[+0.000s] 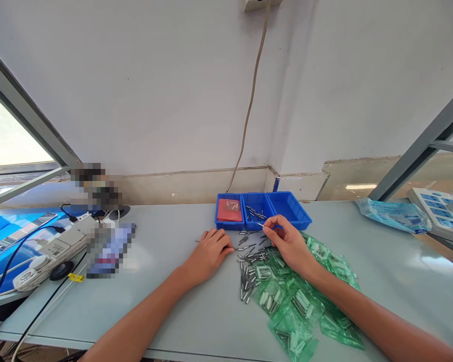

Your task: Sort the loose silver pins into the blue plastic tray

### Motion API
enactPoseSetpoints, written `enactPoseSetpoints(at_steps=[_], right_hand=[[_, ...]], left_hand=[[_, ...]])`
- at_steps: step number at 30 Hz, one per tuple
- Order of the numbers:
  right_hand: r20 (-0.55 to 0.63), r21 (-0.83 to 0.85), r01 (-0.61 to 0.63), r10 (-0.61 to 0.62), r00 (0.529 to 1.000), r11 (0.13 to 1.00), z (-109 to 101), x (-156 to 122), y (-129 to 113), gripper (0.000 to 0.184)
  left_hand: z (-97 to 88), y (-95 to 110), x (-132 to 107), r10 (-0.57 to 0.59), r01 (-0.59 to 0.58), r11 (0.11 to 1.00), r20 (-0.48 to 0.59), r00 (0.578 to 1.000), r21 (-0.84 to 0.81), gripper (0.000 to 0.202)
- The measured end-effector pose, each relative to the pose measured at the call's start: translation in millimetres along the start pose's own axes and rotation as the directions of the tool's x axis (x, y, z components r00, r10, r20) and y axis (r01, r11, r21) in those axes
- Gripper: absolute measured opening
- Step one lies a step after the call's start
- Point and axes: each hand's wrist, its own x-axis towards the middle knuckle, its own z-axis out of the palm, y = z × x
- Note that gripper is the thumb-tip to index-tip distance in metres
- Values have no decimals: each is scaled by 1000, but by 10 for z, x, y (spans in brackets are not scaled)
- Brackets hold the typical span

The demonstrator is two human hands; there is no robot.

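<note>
My right hand [286, 245] is raised in front of the blue bins, thumb and forefinger pinched on a small thin metal pin [260, 225]. My left hand [210, 253] rests on the table with its fingers curled. Its thumb and forefinger close on the end of another metal pin [242, 248]. A loose pile of similar metal pins [248, 276] lies between and below my hands. Green plastic bags [305, 301] holding more small metal pieces spread beneath my right hand and forearm.
Three joined blue bins [292, 211] stand at the back; the left one holds a red packet [229, 210], the middle one pins. Power strips [56, 251] and cables lie left. At right are a blue plastic wrapper [394, 215] and a white panel [441, 208]. Grey posts flank the table.
</note>
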Motion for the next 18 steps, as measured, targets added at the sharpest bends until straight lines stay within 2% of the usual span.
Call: enactPoseSetpoints(at_steps=[9, 18], right_hand=[[-8, -4, -6, 6, 1000, 1000, 4, -4, -50, 23], [-10, -11, -32, 32, 999, 999, 25, -21, -130, 33]], left_hand=[[-16, 15, 1, 0, 0, 1000, -8, 1000, -2, 21], [-21, 7, 1, -1, 2, 1000, 5, 1000, -22, 20]])
